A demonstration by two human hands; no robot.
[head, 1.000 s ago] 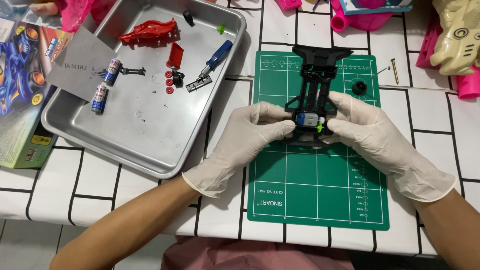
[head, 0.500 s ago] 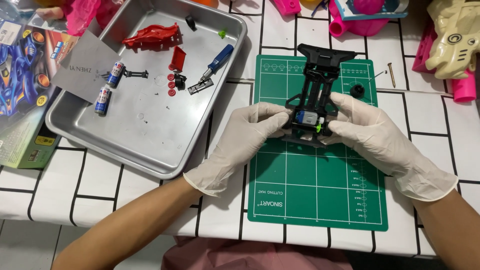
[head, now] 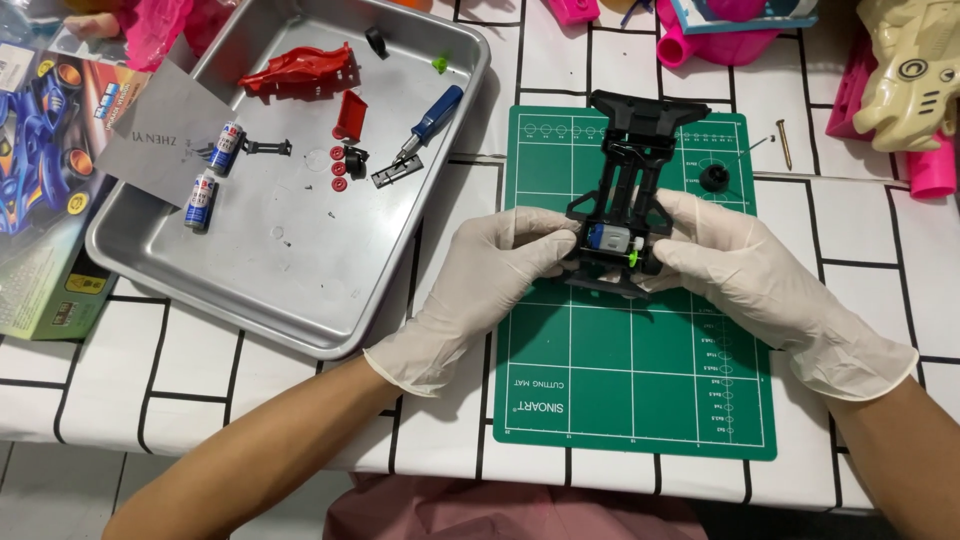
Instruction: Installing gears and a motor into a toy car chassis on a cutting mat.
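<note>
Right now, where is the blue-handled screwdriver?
In the head view, the blue-handled screwdriver lies inside the metal tray, near its right wall, between the red wheels and the green cutting mat, left of both gloved hands.

Bright, even light is falling from overhead, leaving only soft, short shadows lying just below the gloved left hand [head: 480, 290] and right hand [head: 760, 290] on the green cutting mat [head: 630, 390]. The metal tray [head: 290, 290], left of the mat, is showing dull, diffuse glare across its floor. Focus is holding sharp around the mat; toys beyond the mat's far edge are being cropped, with slight wide-angle stretching.
</note>
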